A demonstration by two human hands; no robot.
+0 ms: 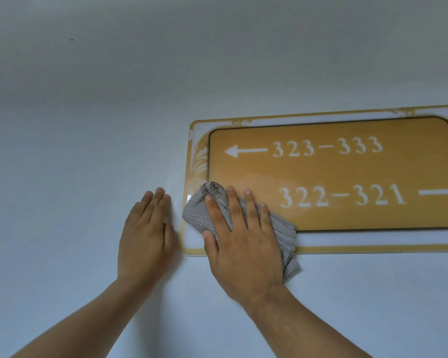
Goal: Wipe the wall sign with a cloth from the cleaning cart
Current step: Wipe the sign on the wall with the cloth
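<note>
The right hand's fingers (248,202) lie straight and a little spread, pressing flat on a crumpled grey waffle-weave cloth (199,215) — nothing curls round the fabric, though the thumb rests along its lower left edge. The right hand (239,244) covers most of the cloth, its bare forearm running off toward 5 o'clock. The cloth is soft and bunched, with a rolled fold poking out at 12 o'clock of the fingertips and a ragged tail hanging out at 4 o'clock below the palm.

The left hand (146,236) is flat on the wall, fingers straight and close together, holding nothing; it lies just beside the sign's left edge at 9 o'clock of the cloth, forearm leading off toward 7 o'clock.

The cloth is pressed on the lower left corner of the rectangular gold-and-white wall sign (347,171), overlapping both its pale border and the inner panel. The sign is glossy and smooth, with rounded corners, a thin gold outer line, gold scrollwork in the corners, and a mustard inner panel outlined in dark trim. White lettering reads "323–333" with a left arrow and "322–321" with a right arrow. A hazy sheen lies across the panel at 2 o'clock of the fingers. The plain matte pale grey wall (114,99) surrounds it — a tiny dark speck sits far toward 10 o'clock.
</note>
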